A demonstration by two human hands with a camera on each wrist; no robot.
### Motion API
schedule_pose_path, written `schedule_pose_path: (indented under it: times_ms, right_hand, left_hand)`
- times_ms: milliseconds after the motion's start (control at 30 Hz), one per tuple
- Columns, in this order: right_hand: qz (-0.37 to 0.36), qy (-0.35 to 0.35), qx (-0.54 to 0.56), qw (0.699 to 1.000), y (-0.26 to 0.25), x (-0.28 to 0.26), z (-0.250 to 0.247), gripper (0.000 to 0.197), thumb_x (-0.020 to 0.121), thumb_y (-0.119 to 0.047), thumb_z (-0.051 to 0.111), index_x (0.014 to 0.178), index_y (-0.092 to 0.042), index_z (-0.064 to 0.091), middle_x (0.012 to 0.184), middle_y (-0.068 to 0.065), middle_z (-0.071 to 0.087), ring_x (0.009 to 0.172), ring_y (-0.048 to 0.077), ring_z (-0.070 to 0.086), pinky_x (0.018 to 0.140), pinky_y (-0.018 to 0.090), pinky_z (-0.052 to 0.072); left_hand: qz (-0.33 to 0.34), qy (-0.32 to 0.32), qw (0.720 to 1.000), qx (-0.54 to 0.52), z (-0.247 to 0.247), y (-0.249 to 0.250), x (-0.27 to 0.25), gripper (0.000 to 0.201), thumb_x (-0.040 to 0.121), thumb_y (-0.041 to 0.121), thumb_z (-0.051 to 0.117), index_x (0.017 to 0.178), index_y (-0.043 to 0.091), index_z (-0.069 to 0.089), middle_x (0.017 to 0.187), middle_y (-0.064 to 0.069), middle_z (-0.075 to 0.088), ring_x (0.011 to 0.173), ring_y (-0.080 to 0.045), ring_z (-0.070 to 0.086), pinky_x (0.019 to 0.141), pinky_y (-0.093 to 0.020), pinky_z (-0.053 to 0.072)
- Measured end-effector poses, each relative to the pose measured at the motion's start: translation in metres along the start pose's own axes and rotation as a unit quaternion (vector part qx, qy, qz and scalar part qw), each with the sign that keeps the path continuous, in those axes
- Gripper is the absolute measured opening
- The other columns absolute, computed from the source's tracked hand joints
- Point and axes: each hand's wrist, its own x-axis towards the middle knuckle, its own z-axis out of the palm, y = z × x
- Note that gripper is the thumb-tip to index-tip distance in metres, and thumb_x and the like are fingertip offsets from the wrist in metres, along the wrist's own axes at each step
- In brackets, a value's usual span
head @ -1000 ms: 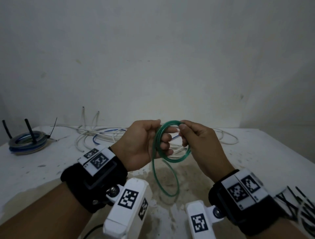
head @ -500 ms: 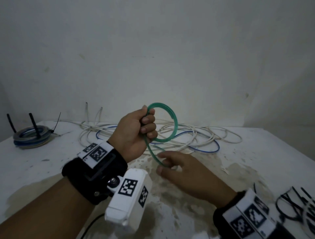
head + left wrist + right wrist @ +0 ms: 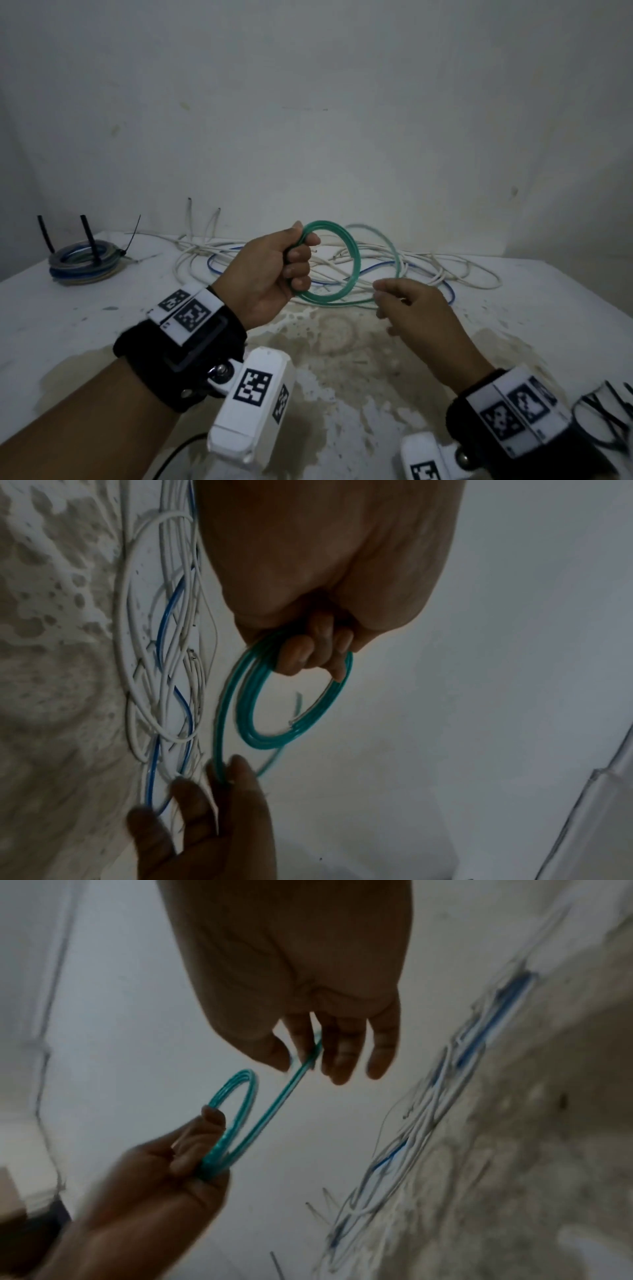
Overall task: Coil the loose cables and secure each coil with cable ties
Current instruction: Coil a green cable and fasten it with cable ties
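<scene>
The person's left hand [image 3: 274, 274] is raised above the middle of the stained white worktop [image 3: 342, 394], its fingers [image 3: 298, 653] curled tight round one side of a small coil of thin green plastic-sheathed cable [image 3: 354, 260], which stands upright in the air and touches nothing but the hands. From the lower part of that coil a looser loop of the same green cable swings out to the right hand [image 3: 416, 311], which is held a little lower and just beside the coil. In the right wrist view the strand runs between the thumb and the first finger of that hand, which close on it lightly, while the other fingers [image 3: 380, 1053] hang apart and relaxed. Behind both hands, along the back edge of the worktop by the wall, a loose tangle of white and blue cables [image 3: 428, 274] lies spread out flat. At the back left corner rests a finished coil of blue and grey cable [image 3: 82, 265], bound with black cable ties [image 3: 89, 240] whose tails stick upward. At the right edge of the worktop, near the front corner, a small heap of loose black cable ties [image 3: 609, 421] lies beside the right wrist. A black strap with white printed markers sits on each wrist.
</scene>
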Motion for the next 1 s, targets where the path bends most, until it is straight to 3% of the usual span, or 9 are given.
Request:
schedule_pose_path:
  times_ms: [67, 133, 233, 333, 400, 467, 733, 933, 1000]
  right_hand:
    - [0.033, 0.039, 0.173, 0.984, -0.009, -0.001, 0.003, 0.006, 0.091, -0.016, 0.059, 0.088, -0.019, 0.062, 0.075, 0.000, 0.068, 0.073, 0.020, 0.065, 0.066, 0.033, 0.055]
    - [0.030, 0.066, 0.254, 0.964, -0.016, 0.002, 0.003, 0.014, 0.091, -0.010, 0.057, 0.097, -0.022, 0.052, 0.070, 0.003, 0.068, 0.066, 0.019, 0.063, 0.065, 0.036, 0.056]
    - [0.020, 0.044, 0.246, 0.968, -0.022, 0.004, 0.002, 0.019, 0.092, -0.008, 0.053, 0.109, -0.018, 0.055, 0.070, 0.000, 0.068, 0.072, 0.018, 0.064, 0.069, 0.037, 0.055]
    - [0.016, 0.038, 0.216, 0.976, -0.021, 0.006, 0.001, 0.016, 0.093, -0.010, 0.052, 0.099, -0.019, 0.064, 0.068, -0.002, 0.066, 0.073, 0.017, 0.063, 0.068, 0.037, 0.054]
    - [0.029, 0.038, 0.209, 0.977, -0.018, 0.006, 0.001, 0.015, 0.093, -0.010, 0.053, 0.095, -0.018, 0.065, 0.064, -0.003, 0.064, 0.066, 0.015, 0.062, 0.062, 0.032, 0.053]
    - [0.052, 0.025, 0.216, 0.975, -0.015, 0.004, 0.001, 0.015, 0.094, -0.009, 0.052, 0.091, -0.017, 0.064, 0.061, -0.002, 0.063, 0.060, 0.016, 0.060, 0.061, 0.034, 0.054]
    - [0.050, 0.030, 0.266, 0.962, -0.016, 0.003, -0.002, 0.012, 0.096, -0.016, 0.052, 0.092, -0.011, 0.062, 0.065, 0.001, 0.064, 0.054, 0.012, 0.059, 0.054, 0.029, 0.052]
    - [0.021, 0.023, 0.266, 0.964, -0.024, 0.006, -0.002, 0.017, 0.096, -0.017, 0.053, 0.085, -0.013, 0.067, 0.070, 0.002, 0.064, 0.068, 0.018, 0.063, 0.065, 0.038, 0.056]
    - [0.022, 0.017, 0.269, 0.963, -0.025, 0.007, 0.000, 0.018, 0.094, -0.015, 0.055, 0.084, -0.012, 0.069, 0.075, 0.005, 0.067, 0.074, 0.020, 0.065, 0.066, 0.036, 0.056]
  left_hand:
    - [-0.011, -0.007, 1.000, 0.023, 0.002, -0.003, -0.002, 0.031, 0.101, 0.029, 0.039, 0.082, 0.008, 0.054, 0.052, 0.007, 0.028, 0.039, -0.006, 0.022, 0.037, -0.017, 0.025]
    - [-0.018, -0.016, 0.998, 0.056, 0.004, -0.007, -0.004, 0.033, 0.101, 0.029, 0.039, 0.082, 0.008, 0.054, 0.052, 0.007, 0.027, 0.039, -0.005, 0.021, 0.036, -0.017, 0.023]
    - [-0.016, -0.026, 0.995, 0.099, 0.006, -0.012, -0.007, 0.035, 0.102, 0.030, 0.037, 0.081, 0.008, 0.055, 0.051, 0.008, 0.026, 0.040, -0.005, 0.019, 0.037, -0.017, 0.019]
    - [0.001, -0.025, 0.993, 0.118, 0.007, -0.015, -0.008, 0.036, 0.102, 0.030, 0.036, 0.082, 0.007, 0.055, 0.051, 0.008, 0.026, 0.041, -0.005, 0.018, 0.038, -0.017, 0.017]
    - [0.022, -0.008, 0.995, 0.099, 0.007, -0.014, -0.007, 0.035, 0.101, 0.030, 0.037, 0.082, 0.007, 0.055, 0.050, 0.008, 0.026, 0.040, -0.005, 0.018, 0.036, -0.016, 0.018]
    - [0.044, 0.012, 0.997, 0.068, 0.006, -0.011, -0.005, 0.035, 0.102, 0.030, 0.037, 0.082, 0.007, 0.054, 0.050, 0.008, 0.026, 0.039, -0.004, 0.018, 0.035, -0.016, 0.019]
    - [0.045, 0.017, 0.997, 0.057, 0.003, -0.013, -0.004, 0.034, 0.102, 0.030, 0.037, 0.084, 0.007, 0.055, 0.052, 0.008, 0.027, 0.041, -0.005, 0.019, 0.037, -0.017, 0.017]
    - [0.023, -0.007, 0.996, 0.090, 0.007, -0.018, -0.005, 0.035, 0.102, 0.029, 0.036, 0.082, 0.007, 0.055, 0.050, 0.008, 0.027, 0.040, -0.004, 0.018, 0.037, -0.016, 0.017]
    - [0.013, -0.014, 0.995, 0.101, 0.006, -0.019, -0.005, 0.036, 0.102, 0.029, 0.036, 0.082, 0.007, 0.055, 0.050, 0.009, 0.027, 0.040, -0.005, 0.017, 0.037, -0.016, 0.017]
